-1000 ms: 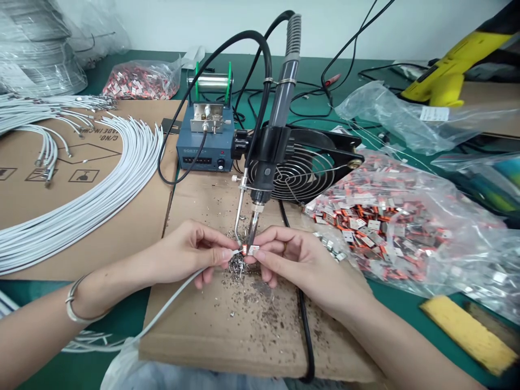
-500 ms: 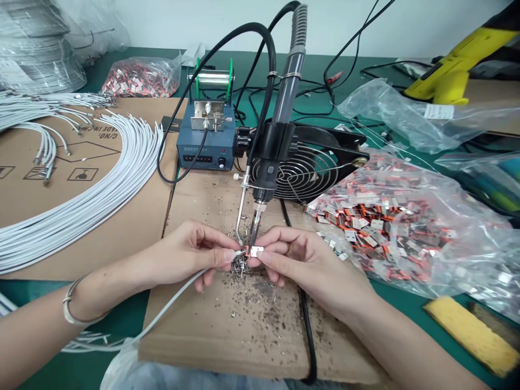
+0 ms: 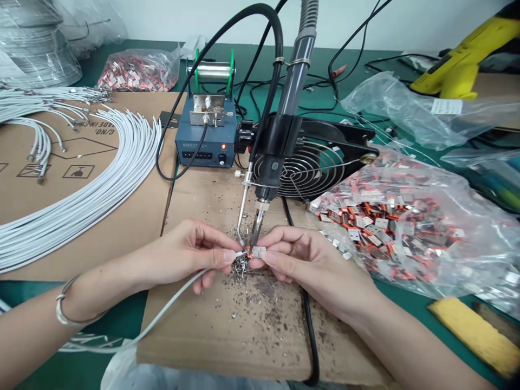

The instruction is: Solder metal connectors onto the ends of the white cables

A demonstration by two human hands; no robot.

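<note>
Between thumb and fingers, my left hand (image 3: 209, 254) pinches a white cable (image 3: 174, 299) close to its end. My right hand (image 3: 294, 253) is closed on a small USB connector (image 3: 259, 251), metal with an orange part. Cable end and connector meet under the tip of a soldering iron (image 3: 257, 223), which a stand holds tilted downward. A thin metal solder feed tube (image 3: 242, 214) comes down beside the iron tip. Exactly where wires and contacts touch is too small to make out. Solder bits (image 3: 241, 266) lie piled below on the cardboard (image 3: 195, 330).
Behind stands a blue solder feeder (image 3: 205, 143) with a solder spool (image 3: 213, 71). A black fan (image 3: 325, 162) lies behind the iron. Bagged connectors (image 3: 385, 227) and a yellow sponge (image 3: 473, 330) are on the right. Bundled white cables (image 3: 122, 179) lie left. A black cord (image 3: 309, 330) crosses the cardboard.
The red lamp on the feeder glows brighter now. The connector's metal face looks greyer, as if turned slightly. Both hands keep their grips; the view has shifted a little.
</note>
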